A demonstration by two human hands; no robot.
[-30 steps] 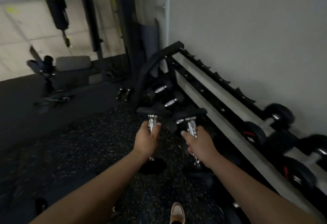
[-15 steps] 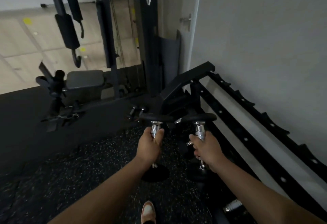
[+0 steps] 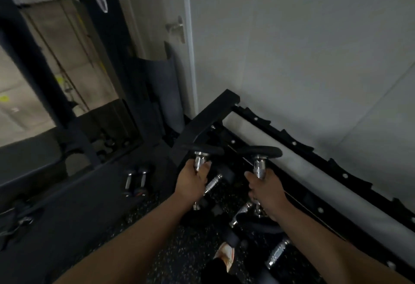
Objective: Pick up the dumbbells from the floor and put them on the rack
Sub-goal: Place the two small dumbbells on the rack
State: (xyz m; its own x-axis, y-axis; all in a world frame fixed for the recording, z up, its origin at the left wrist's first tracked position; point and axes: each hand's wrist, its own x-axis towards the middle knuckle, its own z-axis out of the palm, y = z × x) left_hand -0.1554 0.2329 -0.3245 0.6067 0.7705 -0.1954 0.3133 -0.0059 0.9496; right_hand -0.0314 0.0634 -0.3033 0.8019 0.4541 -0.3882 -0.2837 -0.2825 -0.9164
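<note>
- Gripping is shown on both sides: the left hand [image 3: 193, 182] is closed around the chrome handle of the left dumbbell [image 3: 200, 160], held upright.
- The right dumbbell [image 3: 260, 164] is clasped likewise by the right hand [image 3: 267, 194].
- Both are held above the floor [image 3: 139, 227], just beside the rack [image 3: 280, 144].
- More dumbbells [image 3: 134, 181] are seen lying on the floor.

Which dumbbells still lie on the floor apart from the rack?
The small pair of dumbbells left of the left hand: side by side on the floor, away from the rack, unlike the two held.
</note>
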